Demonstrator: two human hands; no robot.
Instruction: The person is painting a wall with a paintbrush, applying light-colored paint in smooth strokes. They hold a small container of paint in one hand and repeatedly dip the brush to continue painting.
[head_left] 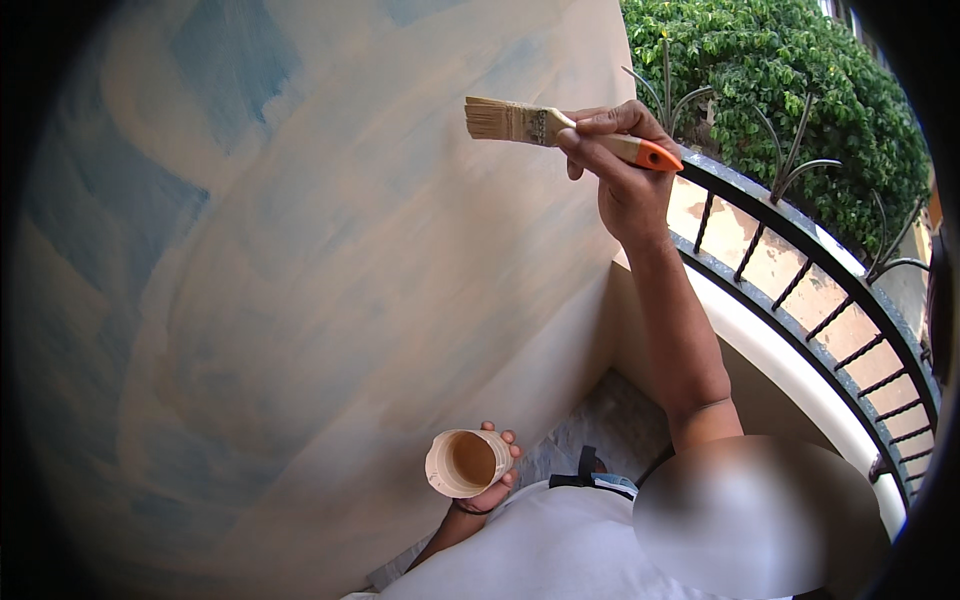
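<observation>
My right hand [625,150] is closed round the handle of a flat paintbrush [545,125], raised high beside the wall. The brush has an orange-tipped handle, and its cream-coated bristles point left. Whether the bristles touch the wall, I cannot tell. Low in the view, my left hand [492,490] grips a cream plastic cup [440,470] with an uneven rim. Brownish liquid or residue shows inside it. The wall [400,250] carries streaky cream paint, with blue patches showing through mostly at the left.
To the right curves a black metal railing [800,235] with twisted bars and upright spikes, above a white ledge [790,370]. Leafy green bushes [780,90] grow beyond it. Grey floor [625,425] shows in the corner below. A blurred patch hides part of the lower right.
</observation>
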